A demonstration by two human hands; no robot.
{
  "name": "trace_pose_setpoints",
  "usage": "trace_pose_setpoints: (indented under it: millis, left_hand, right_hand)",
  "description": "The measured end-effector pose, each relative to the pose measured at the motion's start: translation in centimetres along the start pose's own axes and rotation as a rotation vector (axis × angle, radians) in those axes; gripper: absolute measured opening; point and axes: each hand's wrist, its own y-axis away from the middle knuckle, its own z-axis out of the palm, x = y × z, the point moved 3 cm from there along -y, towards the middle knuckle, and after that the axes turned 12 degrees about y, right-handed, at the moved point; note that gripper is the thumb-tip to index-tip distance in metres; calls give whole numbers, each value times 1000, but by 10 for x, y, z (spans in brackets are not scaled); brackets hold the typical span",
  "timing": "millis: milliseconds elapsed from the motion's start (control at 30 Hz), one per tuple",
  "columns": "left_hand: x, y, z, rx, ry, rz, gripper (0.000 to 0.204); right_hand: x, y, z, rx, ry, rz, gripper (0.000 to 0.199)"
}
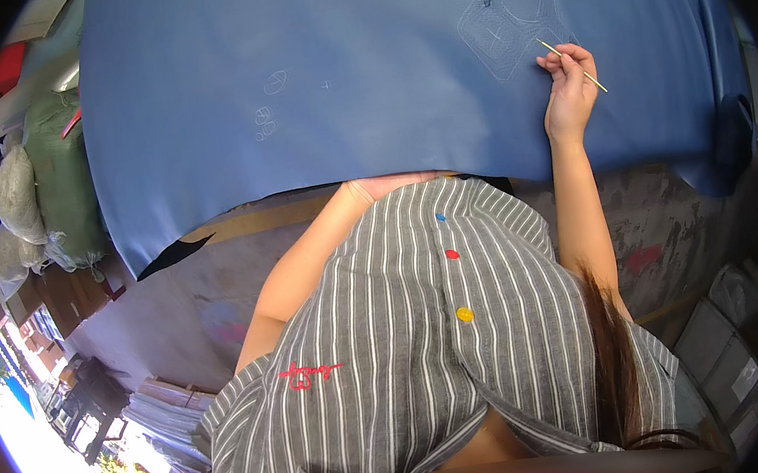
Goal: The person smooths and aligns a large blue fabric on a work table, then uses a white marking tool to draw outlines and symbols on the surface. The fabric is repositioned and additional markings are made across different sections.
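Observation:
A large blue sheet [367, 110], smooth like leather, is spread over the work surface. On its right part a fish-like outline [497, 35] is drawn in pale lines, with a small dark spot near its top. My right hand [571, 90] is closed round a thin yellowish stick like a pen refill [595, 82]; its upper-left tip lies beside the outline's lower right. At the sheet's near edge, my left hand [388, 184] rests close against my striped shirt. The shirt and the edge hide its fingers.
Smaller pale marks [277, 82] sit on the sheet's left half. Stuffed green and white sacks [63, 176] stand beyond its left edge. At lower left are stacked flat sheets [167, 421] and a dark machine or chair [94, 401]. Grey boxes [724, 363] stand at lower right.

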Motion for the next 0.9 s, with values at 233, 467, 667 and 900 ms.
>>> trace_pose_setpoints:
  millis: [233,467,667,900]
  left_hand:
    - [-23,-14,5,-45,-148,77,94]
    - [-49,-27,10,-214,-518,157,94]
    - [-70,-74,-14,-54,-894,252,90]
    - [-107,-166,-79,239,-1415,416,61]
  right_hand:
    - [0,-8,2,-71,-79,47,14]
    - [-8,-10,-31,16,-164,118,14]
    - [-11,-18,-108,147,-103,87,15]
    - [-13,-19,-236,212,-8,62,16]
